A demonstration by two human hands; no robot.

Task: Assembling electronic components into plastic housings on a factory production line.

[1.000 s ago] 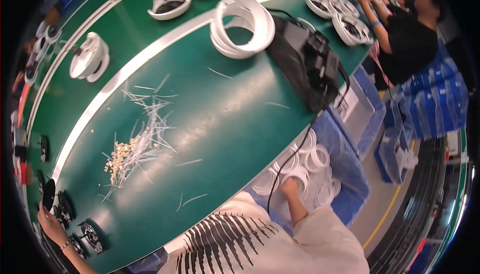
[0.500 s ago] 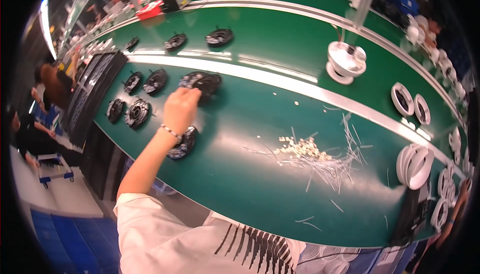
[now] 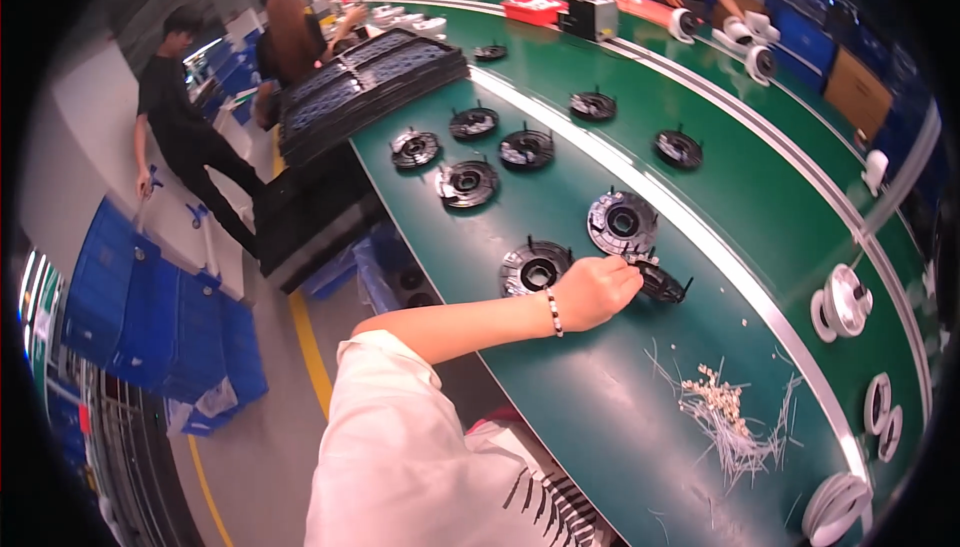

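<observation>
My left hand [image 3: 600, 292], with a beaded bracelet at the wrist, has its fingers closed on the edge of a black round part with small posts [image 3: 660, 280]. That part is tilted above the green table. Just beyond it lies another black round part [image 3: 601, 225], dark with a central hole. A similar round part [image 3: 521, 259] sits beside my wrist, partly covered by the hand and forearm. Several more such parts, among them a round part with a ringed centre [image 3: 467, 184], stand farther left on the table. My right hand is out of the picture.
A pile of small cream pieces [image 3: 712, 399] and thin clear strips [image 3: 742, 455] lies nearer right. White rings [image 3: 836, 507] are stacked at the table's right end. Black trays [image 3: 370, 82] stand at the far left. A white lamp-like unit [image 3: 846, 302] rests on the belt. Other people work nearby.
The view has swung left, showing more of the aisle and trays. The black part at my left hand now shows tilted and apart from the one beside it.
</observation>
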